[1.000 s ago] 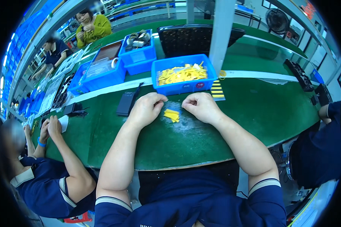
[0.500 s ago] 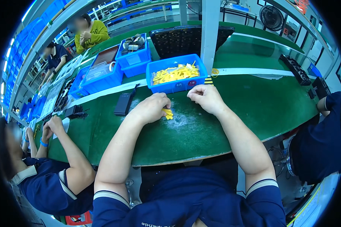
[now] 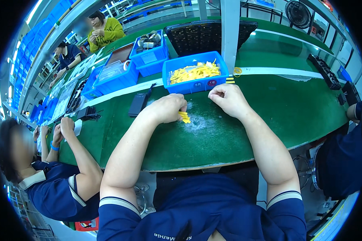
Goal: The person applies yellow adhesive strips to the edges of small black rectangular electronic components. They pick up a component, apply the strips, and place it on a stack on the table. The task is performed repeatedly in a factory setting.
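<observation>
Green-covered desk (image 3: pixel 245 132) runs the length of a factory assembly line, with blue bins and black trays ranged along its far side. Person's left hand (image 3: pixel 169 108) rests on the desk, fingers curled together and clamped on a small stack of yellow strips (image 3: pixel 184 117) that juts from under the knuckles and touches the surface. Right hand (image 3: pixel 228 99) lies just beside it, closed into a loose fist; whether anything is pinched inside cannot be told.

Change noted: a second ago both hands sat close on either side of the yellow strips in the open. Since then the strips have gone under the left hand's grip and the right hand has drawn off toward the blue bin of yellow strips (image 3: pixel 195 72), which stands directly beyond the hands. Judgement: the loose pieces are gathered into one stack, and the right hand is placed to fetch more from the bin.

A scuffed pale patch (image 3: pixel 199 122) marks the desk between the hands. A flat black part (image 3: pixel 138 105) lies to the left. A large black perforated tray (image 3: pixel 201 36) stands behind the bin. A co-worker in dark blue (image 3: pixel 52 176) sits at the left, hands on the desk edge.
</observation>
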A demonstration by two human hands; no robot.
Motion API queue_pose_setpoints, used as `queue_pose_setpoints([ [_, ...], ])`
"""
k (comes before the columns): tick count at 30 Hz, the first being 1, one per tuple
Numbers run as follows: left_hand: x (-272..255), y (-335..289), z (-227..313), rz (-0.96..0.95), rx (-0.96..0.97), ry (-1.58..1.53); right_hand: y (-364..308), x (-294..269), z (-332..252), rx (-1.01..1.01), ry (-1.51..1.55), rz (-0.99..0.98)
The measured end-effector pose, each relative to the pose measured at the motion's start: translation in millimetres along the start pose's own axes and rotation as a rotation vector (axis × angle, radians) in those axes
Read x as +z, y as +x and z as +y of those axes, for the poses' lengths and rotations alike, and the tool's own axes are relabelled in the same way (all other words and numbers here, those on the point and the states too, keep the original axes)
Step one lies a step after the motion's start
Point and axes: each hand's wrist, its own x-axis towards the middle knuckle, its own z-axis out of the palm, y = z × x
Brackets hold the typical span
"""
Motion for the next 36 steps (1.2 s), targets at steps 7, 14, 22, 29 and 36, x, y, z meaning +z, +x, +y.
queue_pose_setpoints([
  [7,-0.9,-0.3,4.1,-0.024,-0.032,0.046,-1.2,-4.9,-2.9,-0.070,-0.081,-0.018],
  [14,-2.8,0.2,14.4,-0.050,-0.211,-0.004,-3.0,-6.9,-6.4,-0.117,-0.117,-0.042],
  [22,-2.2,-2.6,13.0,-0.062,-0.147,-0.148,-4.1,-7.2,-9.2,-0.170,-0.117,-0.053],
  [29,-63.6,28.5,21.4,0.887,-0.049,-0.239,-9.2,-10.0,-13.4,-0.210,-0.133,-0.029],
  [36,-44.3,56.9,-7.6,0.691,-0.265,0.290,-12.1,-1.1,-10.4,-0.343,-0.149,0.000],
])
